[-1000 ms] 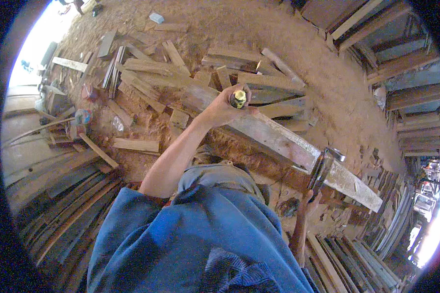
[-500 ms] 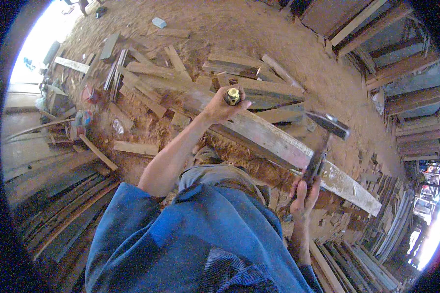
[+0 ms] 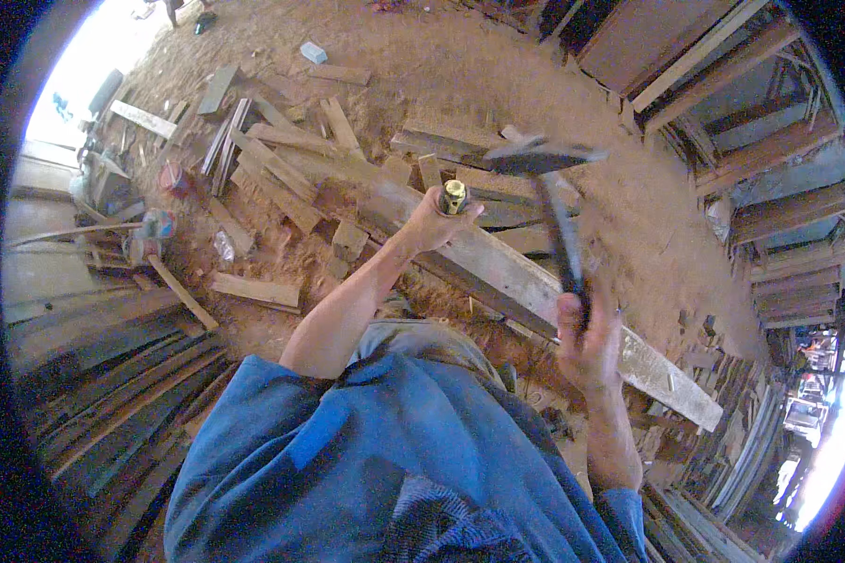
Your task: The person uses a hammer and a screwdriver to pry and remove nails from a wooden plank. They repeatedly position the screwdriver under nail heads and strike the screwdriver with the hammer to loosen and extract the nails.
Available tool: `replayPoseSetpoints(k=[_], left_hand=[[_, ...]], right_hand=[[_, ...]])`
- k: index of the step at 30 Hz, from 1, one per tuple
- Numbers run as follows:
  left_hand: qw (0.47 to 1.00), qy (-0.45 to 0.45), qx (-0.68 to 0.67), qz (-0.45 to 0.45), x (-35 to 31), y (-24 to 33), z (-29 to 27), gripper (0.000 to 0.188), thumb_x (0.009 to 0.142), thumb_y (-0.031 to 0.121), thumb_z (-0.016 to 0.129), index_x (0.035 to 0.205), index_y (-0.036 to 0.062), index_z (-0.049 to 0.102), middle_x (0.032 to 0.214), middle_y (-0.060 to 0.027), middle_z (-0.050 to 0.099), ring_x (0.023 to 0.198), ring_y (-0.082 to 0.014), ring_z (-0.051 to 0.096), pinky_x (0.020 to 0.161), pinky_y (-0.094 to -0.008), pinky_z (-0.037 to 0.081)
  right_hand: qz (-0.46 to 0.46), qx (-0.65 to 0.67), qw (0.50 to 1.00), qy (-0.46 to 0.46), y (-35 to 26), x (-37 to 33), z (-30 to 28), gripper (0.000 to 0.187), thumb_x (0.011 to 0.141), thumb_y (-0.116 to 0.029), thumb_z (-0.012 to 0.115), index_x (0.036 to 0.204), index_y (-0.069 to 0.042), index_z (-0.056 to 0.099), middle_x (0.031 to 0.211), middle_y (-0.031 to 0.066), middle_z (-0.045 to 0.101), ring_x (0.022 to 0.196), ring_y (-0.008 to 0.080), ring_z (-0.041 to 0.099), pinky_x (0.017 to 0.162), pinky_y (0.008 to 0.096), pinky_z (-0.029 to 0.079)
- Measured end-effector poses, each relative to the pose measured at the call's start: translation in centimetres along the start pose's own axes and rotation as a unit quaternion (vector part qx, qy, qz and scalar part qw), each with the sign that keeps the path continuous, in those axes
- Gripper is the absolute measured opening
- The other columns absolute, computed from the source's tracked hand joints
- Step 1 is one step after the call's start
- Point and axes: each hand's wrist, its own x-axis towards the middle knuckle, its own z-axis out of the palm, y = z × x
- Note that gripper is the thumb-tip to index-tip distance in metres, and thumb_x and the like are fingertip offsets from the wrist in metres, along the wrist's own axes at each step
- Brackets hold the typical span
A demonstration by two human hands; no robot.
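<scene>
My left hand [image 3: 432, 225] is wrapped round a chisel-like tool with a yellow-and-black handle [image 3: 454, 196]. The handle's round end points up, and its lower part is hidden by the hand and the wood. This hand is over a long, squared timber beam [image 3: 512, 275] that runs from upper left to lower right in front of me. In my right hand [image 3: 591, 344] is a hammer [image 3: 562, 246], gripped by its dark handle. Its metal head, smeared by motion, is raised to the right of the yellow-and-black handle, apart from it.
Loose boards [image 3: 282, 174] and offcuts litter the earth floor beyond the beam. Long planks [image 3: 122, 394] are stacked at the lower left, near a red container [image 3: 173, 177]. Timber shelving [image 3: 789, 206] stands along the right, with more stacked planks [image 3: 723, 479] at the lower right.
My right hand has raised the hammer, its head moving up and to the left, closer to the left hand. My left hand keeps its grip on the yellow-and-black handle.
</scene>
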Motion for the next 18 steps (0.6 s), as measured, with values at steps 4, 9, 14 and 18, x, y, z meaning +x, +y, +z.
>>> replayPoseSetpoints(k=[4,9,14,18], left_hand=[[0.999,0.003,0.022,-0.034,-0.2,-0.3,-0.1,0.019,0.084,0.014,0.076,0.076,0.0128,0.058,0.068,0.0089,0.053,0.063,-0.005,0.048,0.056,-0.0259,0.041],[0.999,0.017,0.022,0.035,0.2,-1.0,0.4,0.033,0.088,0.027,0.071,0.066,0.0106,0.052,0.056,0.0085,0.045,0.051,-0.004,0.04,0.047,-0.0265,0.033],[0.999,0.002,-0.016,-0.028,0.3,-1.4,0.3,0.021,0.083,0.017,0.076,0.078,0.0142,0.055,0.067,0.0081,0.052,0.061,-0.0056,0.047,0.054,-0.0256,0.04],[0.999,0.013,0.021,0.04,0.1,-0.7,0.3,0.029,0.088,0.025,0.07,0.069,0.0102,0.054,0.056,0.0087,0.046,0.049,-0.004,0.041,0.046,-0.0264,0.034]], right_hand=[[-0.069,-0.046,0.996,0.036,-0.8,2.2,1.5,0.047,0.099,-0.037,0.051,0.126,0.001,0.048,0.084,0.0097,0.062,0.072,0.0197,0.06,0.062,0.0314,0.048],[0.001,-0.302,0.941,-0.153,-3.4,5.1,-1.1,0.051,0.099,-0.039,0.048,0.129,0.002,0.049,0.104,0.0265,0.063,0.095,0.0399,0.063,0.085,0.0524,0.047],[-0.105,0.219,0.963,0.115,-4.7,5.8,-3.8,0.044,0.098,-0.043,0.051,0.119,-0.005,0.056,0.089,0.0133,0.059,0.076,0.0276,0.058,0.067,0.0394,0.046],[-0.11,-0.193,0.974,-0.038,-3.6,6.1,-0.4,0.042,0.096,-0.047,0.053,0.114,-0.01,0.058,0.072,0.0024,0.054,0.058,0.0149,0.052,0.053,0.0281,0.043]])
